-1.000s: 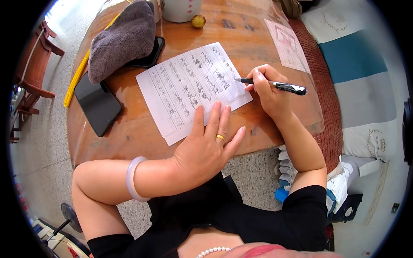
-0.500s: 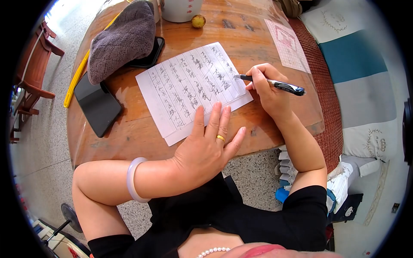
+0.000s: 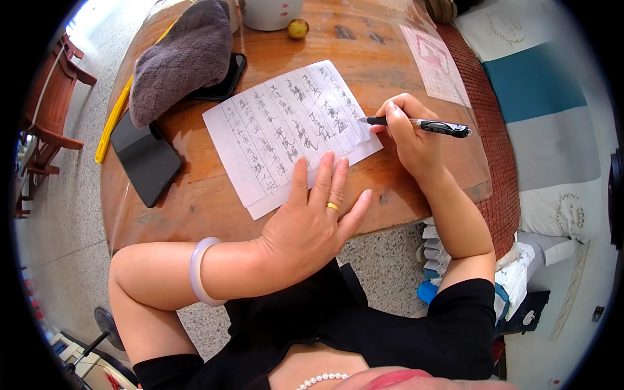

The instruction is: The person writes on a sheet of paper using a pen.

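A white sheet of paper (image 3: 260,123) with columns of handwriting lies tilted on the wooden table (image 3: 214,214), with another sheet's edge showing beneath it. My left hand (image 3: 312,214) rests flat with fingers spread, its fingertips on the paper's lower edge; it wears a gold ring. My right hand (image 3: 411,136) is closed around a black pen (image 3: 442,128), whose tip points at the right part of the paper. Whether the tip touches the sheet is hard to tell.
A dark phone (image 3: 146,162) lies at the left, near a grey cloth (image 3: 182,62) over another dark device (image 3: 227,81). A yellow stick (image 3: 114,123), a white container (image 3: 270,13), a small round fruit (image 3: 298,28) and a pink-printed sheet (image 3: 435,62) are farther out.
The pen's rear end has swung slightly right and its tip sits a little lower. My left hand stays in place on the paper.
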{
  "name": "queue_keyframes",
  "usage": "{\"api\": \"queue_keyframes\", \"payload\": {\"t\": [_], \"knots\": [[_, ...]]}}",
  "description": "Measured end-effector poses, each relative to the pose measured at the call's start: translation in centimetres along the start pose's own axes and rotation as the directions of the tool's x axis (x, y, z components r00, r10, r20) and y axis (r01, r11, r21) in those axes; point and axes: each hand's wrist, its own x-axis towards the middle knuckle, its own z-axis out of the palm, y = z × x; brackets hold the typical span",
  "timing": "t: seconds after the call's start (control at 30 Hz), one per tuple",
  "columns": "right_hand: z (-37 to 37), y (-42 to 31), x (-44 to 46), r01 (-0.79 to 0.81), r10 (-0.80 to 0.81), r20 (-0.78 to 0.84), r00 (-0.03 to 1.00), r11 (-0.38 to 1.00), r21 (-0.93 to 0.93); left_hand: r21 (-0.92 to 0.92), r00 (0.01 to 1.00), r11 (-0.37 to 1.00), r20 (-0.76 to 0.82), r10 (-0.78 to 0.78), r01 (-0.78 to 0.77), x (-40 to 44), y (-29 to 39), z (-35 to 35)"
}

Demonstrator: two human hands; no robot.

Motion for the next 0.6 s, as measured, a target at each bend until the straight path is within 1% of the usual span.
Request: {"api": "queue_keyframes", "payload": {"t": [0.07, 0.37, 0.47, 0.57, 0.6], "knots": [[0.17, 0.49, 0.03, 0.011, -0.009, -0.034, 0.999, 0.998, 0.058, -0.004, 1.0, 1.0, -0.001, -0.001, 0.001, 0.01, 0.03, 0.02], [-0.16, 0.29, -0.11, -0.003, 0.003, -0.003, 1.0, 1.0, -0.01, -0.014, 1.0, 1.0, 0.011, -0.001, 0.001, 0.01, -0.01, -0.08], [0.04, 0.42, -0.07, 0.01, -0.009, -0.027, 1.0, 0.999, 0.035, -0.012, 1.0, 1.0, 0.015, -0.003, 0.003, -0.03, 0.01, -0.05], [-0.62, -0.46, -0.21, 0.011, -0.003, 0.056, 0.998, 0.988, -0.155, -0.008, 1.0, 1.0, 0.016, -0.001, 0.001, -0.02, 0.01, -0.03], [-0.69, -0.45, -0.24, 0.022, -0.012, 0.064, 0.998, 0.988, -0.156, -0.007, 1.0, 1.0, 0.018, 0.0, 0.0, -0.02, 0.01, -0.04]]}}
